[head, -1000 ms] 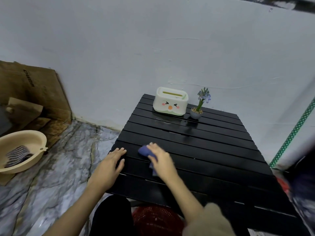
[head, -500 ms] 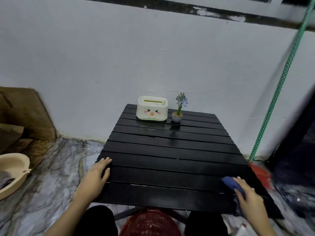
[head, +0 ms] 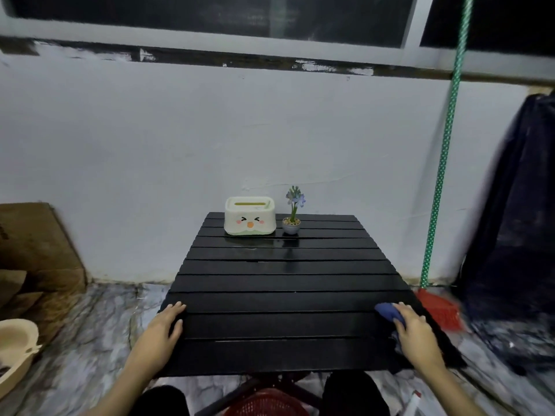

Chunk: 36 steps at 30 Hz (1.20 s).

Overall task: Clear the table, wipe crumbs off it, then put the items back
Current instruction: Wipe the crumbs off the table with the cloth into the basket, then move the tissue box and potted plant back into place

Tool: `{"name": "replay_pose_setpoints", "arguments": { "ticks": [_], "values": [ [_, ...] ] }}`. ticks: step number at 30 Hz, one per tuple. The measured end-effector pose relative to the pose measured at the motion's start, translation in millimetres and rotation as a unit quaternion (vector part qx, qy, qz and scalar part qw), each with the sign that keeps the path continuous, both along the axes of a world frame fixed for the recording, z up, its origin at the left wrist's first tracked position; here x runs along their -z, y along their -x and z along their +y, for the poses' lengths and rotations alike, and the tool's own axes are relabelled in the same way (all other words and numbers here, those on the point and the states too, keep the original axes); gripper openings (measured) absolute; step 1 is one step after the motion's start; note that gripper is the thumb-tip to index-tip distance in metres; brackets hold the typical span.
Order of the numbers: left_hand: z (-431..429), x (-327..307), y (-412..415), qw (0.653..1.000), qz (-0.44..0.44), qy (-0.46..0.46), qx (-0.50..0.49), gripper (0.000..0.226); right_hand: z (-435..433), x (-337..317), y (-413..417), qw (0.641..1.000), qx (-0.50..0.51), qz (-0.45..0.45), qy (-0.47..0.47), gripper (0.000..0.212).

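A black slatted table [head: 282, 283] stands against a white wall. At its far edge sit a cream tissue box with a cartoon face [head: 250, 216] and, right of it, a small potted purple flower [head: 292, 214]. My right hand [head: 413, 334] presses a blue cloth [head: 387, 311] onto the table's near right corner. My left hand [head: 162, 333] lies flat on the near left corner, fingers spread, holding nothing.
A red basket [head: 264, 403] sits under the table between my knees. A beige basin [head: 15, 343] and cardboard [head: 36, 253] lie at the left. A red broom with green handle [head: 441, 181] and dark fabric [head: 516, 223] stand at the right.
My right hand swept the blue cloth from the near left of the table to the near right corner. The view tilted up. My left hand stayed on the left edge.
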<state>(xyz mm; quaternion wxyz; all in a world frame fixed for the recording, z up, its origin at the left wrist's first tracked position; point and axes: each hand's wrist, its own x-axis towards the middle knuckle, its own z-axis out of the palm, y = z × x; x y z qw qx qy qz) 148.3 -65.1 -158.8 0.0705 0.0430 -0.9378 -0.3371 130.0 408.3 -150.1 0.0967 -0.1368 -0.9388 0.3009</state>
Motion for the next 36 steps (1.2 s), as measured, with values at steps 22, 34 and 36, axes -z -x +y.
{"name": "replay_pose_setpoints", "arguments": {
  "ticks": [22,34,36],
  "values": [
    [-6.7,-87.8,153.0,0.999,0.01,-0.045,-0.011,0.038,-127.5,-95.4,187.8,0.97,-0.242,-0.002,0.015,0.046],
    [37.0,-47.1,323.2,0.998,-0.015,-0.067,0.014,0.058,-221.1,-34.0,345.5,0.962,-0.231,-0.046,0.135,0.07],
    [38.9,-38.6,330.7,0.996,-0.002,-0.088,-0.004,0.059,-226.8,-27.6,352.4,0.959,-0.231,-0.033,0.158,0.067]
  ]
}}
